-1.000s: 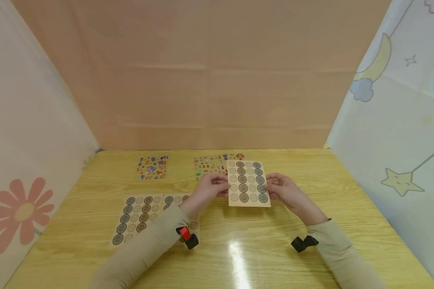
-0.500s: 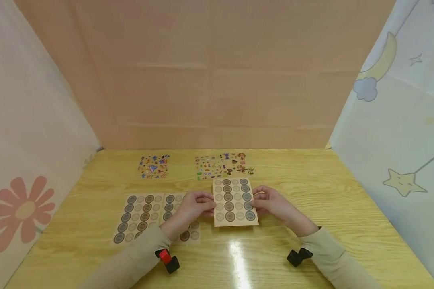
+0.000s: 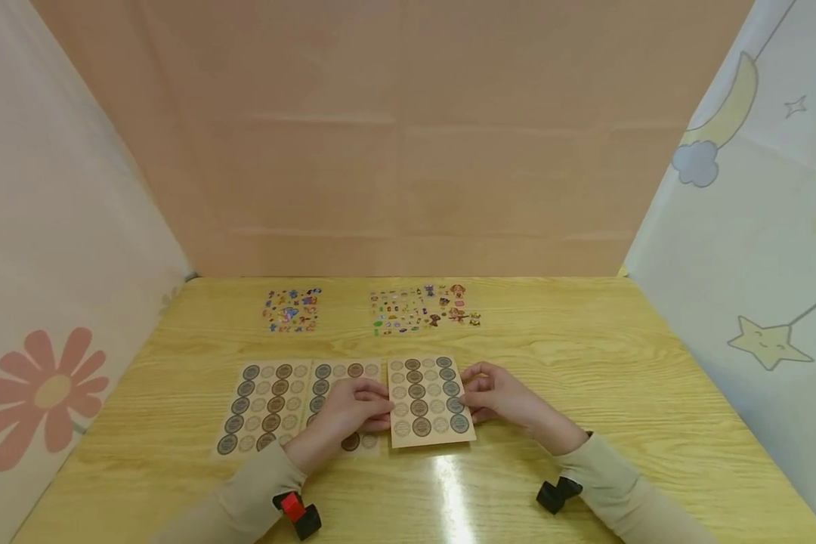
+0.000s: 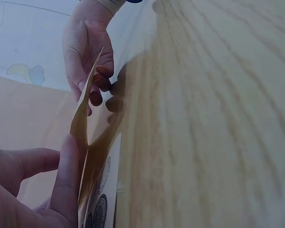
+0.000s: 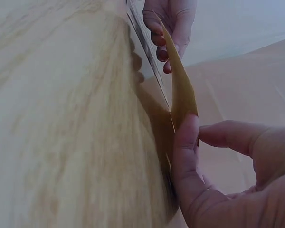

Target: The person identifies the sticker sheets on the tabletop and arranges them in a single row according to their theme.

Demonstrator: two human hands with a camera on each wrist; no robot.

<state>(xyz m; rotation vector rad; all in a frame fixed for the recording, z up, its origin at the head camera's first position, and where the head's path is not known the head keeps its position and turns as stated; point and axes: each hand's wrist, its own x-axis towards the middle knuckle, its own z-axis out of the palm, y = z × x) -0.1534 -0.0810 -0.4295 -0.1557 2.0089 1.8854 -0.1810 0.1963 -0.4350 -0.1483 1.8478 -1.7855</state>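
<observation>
1. Both hands are gripping the held card [image 3: 430, 400]: the left hand [image 3: 343, 412] is pinching its left edge, the right hand [image 3: 503, 394] its right edge. This side hold is probably keeping the printed face uncovered.
2. The held card is hovering just above the table [image 3: 585, 340], bowing between the fingers in the wrist views.
3. To its left, the left card [image 3: 261, 404] and middle card [image 3: 336, 378] are lying side by side; all three are making a rough row, presumably leaving each face readable.
4. The left hand is covering part of the middle card, so whether its fingers are touching it is hard to tell.
5. The left stickers [image 3: 291, 311] and right stickers [image 3: 418, 311] are lying near the far edge, well apart.
6. Bare wood is giving room to the right and on the near side; leftward, the middle card is leaving little.
</observation>
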